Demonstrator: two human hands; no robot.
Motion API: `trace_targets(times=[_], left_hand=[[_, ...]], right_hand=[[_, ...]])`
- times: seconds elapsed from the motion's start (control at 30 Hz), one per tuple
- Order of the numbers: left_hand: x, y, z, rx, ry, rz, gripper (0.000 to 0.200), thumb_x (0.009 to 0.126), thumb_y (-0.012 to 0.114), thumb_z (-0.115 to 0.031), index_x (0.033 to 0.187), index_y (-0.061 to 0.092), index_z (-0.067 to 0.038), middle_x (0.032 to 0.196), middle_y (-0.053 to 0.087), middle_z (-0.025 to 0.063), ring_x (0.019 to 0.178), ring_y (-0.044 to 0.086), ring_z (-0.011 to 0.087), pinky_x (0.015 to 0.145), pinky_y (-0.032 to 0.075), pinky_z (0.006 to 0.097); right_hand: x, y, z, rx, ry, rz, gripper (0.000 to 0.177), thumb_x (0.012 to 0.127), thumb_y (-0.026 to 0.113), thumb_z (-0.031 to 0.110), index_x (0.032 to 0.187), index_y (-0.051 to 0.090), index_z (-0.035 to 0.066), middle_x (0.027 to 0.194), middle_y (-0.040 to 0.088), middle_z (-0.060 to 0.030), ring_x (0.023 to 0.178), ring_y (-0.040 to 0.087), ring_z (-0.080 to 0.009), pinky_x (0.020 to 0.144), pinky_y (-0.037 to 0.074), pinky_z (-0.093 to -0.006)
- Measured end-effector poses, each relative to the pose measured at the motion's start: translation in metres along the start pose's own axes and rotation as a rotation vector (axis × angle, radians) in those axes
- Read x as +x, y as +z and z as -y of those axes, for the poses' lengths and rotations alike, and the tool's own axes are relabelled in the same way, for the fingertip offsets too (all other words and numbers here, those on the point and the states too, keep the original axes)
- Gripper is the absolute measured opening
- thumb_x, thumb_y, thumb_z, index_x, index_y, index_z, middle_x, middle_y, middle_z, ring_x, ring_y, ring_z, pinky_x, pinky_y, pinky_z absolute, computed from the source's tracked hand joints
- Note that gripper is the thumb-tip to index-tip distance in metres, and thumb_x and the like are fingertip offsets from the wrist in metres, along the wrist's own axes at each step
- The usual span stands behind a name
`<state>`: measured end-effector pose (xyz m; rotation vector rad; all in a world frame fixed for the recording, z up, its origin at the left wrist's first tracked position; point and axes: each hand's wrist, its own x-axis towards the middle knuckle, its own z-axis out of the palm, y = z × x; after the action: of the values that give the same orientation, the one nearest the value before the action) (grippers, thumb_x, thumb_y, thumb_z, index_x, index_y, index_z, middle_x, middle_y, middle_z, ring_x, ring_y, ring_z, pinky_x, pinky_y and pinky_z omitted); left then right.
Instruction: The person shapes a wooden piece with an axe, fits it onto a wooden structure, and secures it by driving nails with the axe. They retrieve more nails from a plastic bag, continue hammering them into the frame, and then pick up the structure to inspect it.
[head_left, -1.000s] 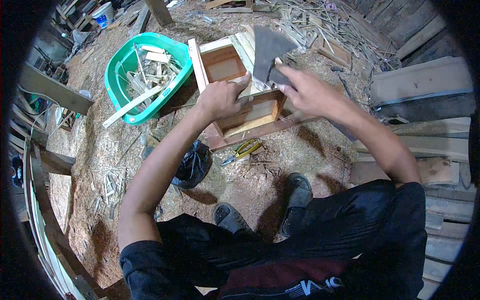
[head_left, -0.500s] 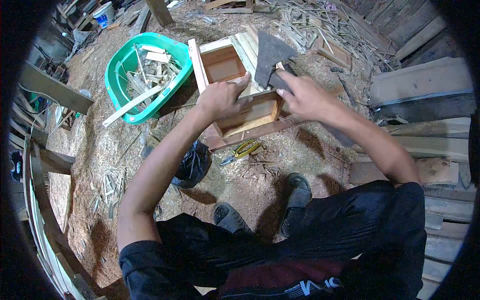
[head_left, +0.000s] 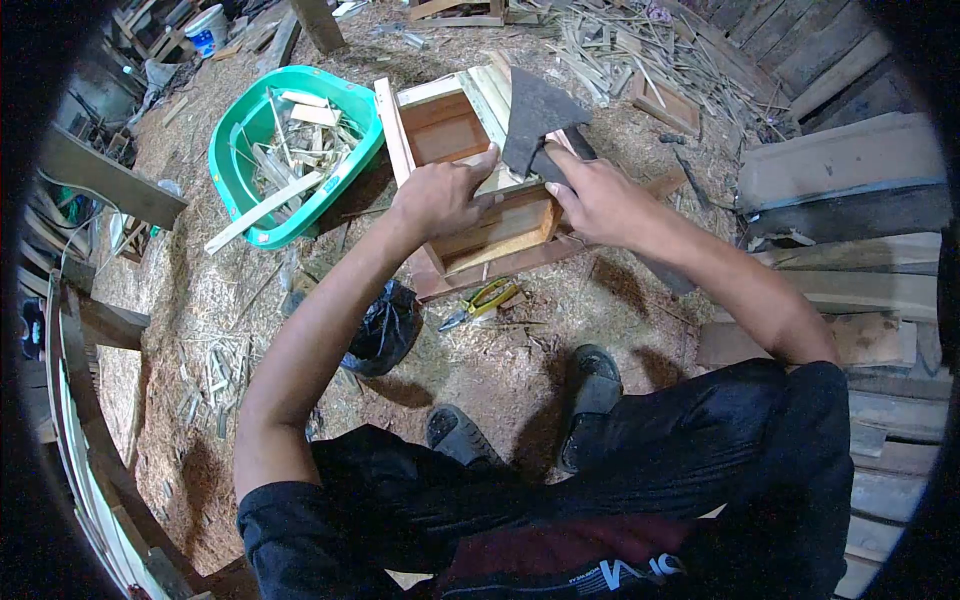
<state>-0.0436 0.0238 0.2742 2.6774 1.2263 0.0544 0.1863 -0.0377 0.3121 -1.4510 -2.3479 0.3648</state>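
Note:
My right hand (head_left: pixel 598 197) is closed around the handle of a hatchet. The broad dark hatchet head (head_left: pixel 540 118) is over the right side of a wooden box frame (head_left: pixel 390 130). This frame has two open compartments, parted by a crosspiece. At that crosspiece, my left hand (head_left: pixel 443 198) grips the frame, its index finger on the far side and thumb on the near side. Whether anything small sits between those fingertips is hidden. Yellow-handled pliers (head_left: pixel 490 298) lie on the ground just below the frame.
A green tub (head_left: pixel 225 165) of wood scraps stands left of the frame. A dark plastic bag (head_left: pixel 385 335) sits near my feet. Stacked boards (head_left: pixel 840 175) line the right side, and loose slats (head_left: pixel 610 60) lie at the back. Wood shavings cover the ground.
The hatchet head has shifted slightly left and turned in my right hand, showing more of its flat face. My left hand stays in place on the frame.

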Motion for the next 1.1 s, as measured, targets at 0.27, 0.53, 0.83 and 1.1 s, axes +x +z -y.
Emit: trace_targets(times=[0.27, 0.53, 0.83, 1.1], left_hand=[[0.000, 0.001, 0.000, -0.001, -0.019, 0.011, 0.068, 0.093, 0.054, -0.047, 0.148, 0.034, -0.014, 0.086, 0.069, 0.0241, 0.081, 0.067, 0.0419, 0.077, 0.053, 0.0520], [0.000, 0.000, 0.003, -0.006, -0.020, 0.030, 0.070, 0.090, 0.056, -0.051, 0.148, 0.037, -0.016, 0.086, 0.070, 0.0226, 0.082, 0.068, 0.0405, 0.078, 0.053, 0.0501], [0.003, -0.001, 0.001, 0.001, -0.062, 0.038, 0.071, 0.089, 0.057, -0.050, 0.148, 0.037, -0.017, 0.086, 0.070, 0.0219, 0.082, 0.068, 0.0402, 0.078, 0.053, 0.0498], [0.007, 0.017, 0.012, -0.003, -0.055, -0.032, 0.080, 0.089, 0.058, -0.052, 0.150, 0.030, -0.008, 0.083, 0.068, 0.0243, 0.075, 0.067, 0.0426, 0.073, 0.054, 0.0517]], right_hand=[[0.019, -0.042, 0.012, 0.108, -0.146, -0.400, 0.040, 0.093, 0.054, 0.013, 0.127, 0.047, -0.005, 0.082, 0.065, -0.0305, 0.077, 0.067, -0.0456, 0.068, 0.053, -0.0510], [-0.005, 0.012, 0.000, 0.023, -0.007, -0.003, 0.041, 0.094, 0.054, 0.015, 0.126, 0.045, -0.008, 0.080, 0.064, -0.0320, 0.079, 0.064, -0.0498, 0.070, 0.050, -0.0559], [0.011, -0.030, 0.018, 0.186, -0.021, -0.207, 0.040, 0.095, 0.053, 0.013, 0.128, 0.042, -0.007, 0.079, 0.064, -0.0305, 0.074, 0.065, -0.0483, 0.066, 0.052, -0.0519], [0.001, 0.006, 0.012, -0.032, 0.123, 0.113, 0.043, 0.096, 0.051, 0.012, 0.131, 0.041, -0.009, 0.091, 0.064, -0.0349, 0.086, 0.065, -0.0491, 0.076, 0.051, -0.0517]])
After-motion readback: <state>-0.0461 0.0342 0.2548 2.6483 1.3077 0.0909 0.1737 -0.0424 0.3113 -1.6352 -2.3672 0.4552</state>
